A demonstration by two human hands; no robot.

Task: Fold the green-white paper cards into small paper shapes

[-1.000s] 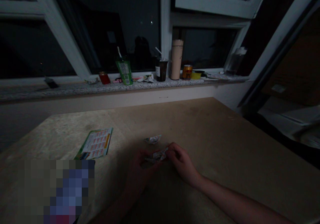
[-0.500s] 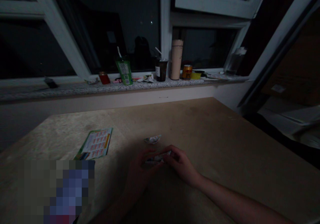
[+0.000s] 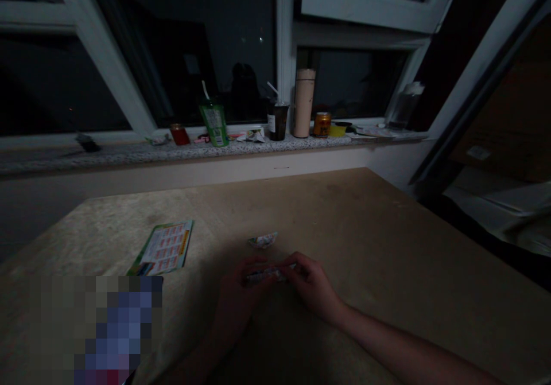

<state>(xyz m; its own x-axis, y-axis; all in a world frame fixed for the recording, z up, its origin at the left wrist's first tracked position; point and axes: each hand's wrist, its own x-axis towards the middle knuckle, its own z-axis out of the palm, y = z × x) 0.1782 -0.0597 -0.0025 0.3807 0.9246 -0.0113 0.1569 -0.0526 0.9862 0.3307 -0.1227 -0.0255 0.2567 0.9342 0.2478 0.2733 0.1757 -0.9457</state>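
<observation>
A small folded piece of printed paper (image 3: 270, 273) is pinched between both my hands low over the wooden table (image 3: 387, 241). My left hand (image 3: 236, 299) grips its left end with curled fingers. My right hand (image 3: 312, 284) holds its right end, fingers bent round it. A second small folded paper piece (image 3: 263, 240) lies on the table just beyond my hands. The room is dim and fine folds are hard to make out.
A green and orange printed leaflet (image 3: 164, 248) lies flat to the left. On the stone windowsill (image 3: 129, 152) stand a green cup with a straw (image 3: 214, 122), a dark cup (image 3: 278, 121), a tall pale flask (image 3: 304, 102), cans (image 3: 322, 124) and scraps.
Both hands have lowered the folded paper toward the table and flattened it between them. The other paper piece and the leaflet have not moved.
</observation>
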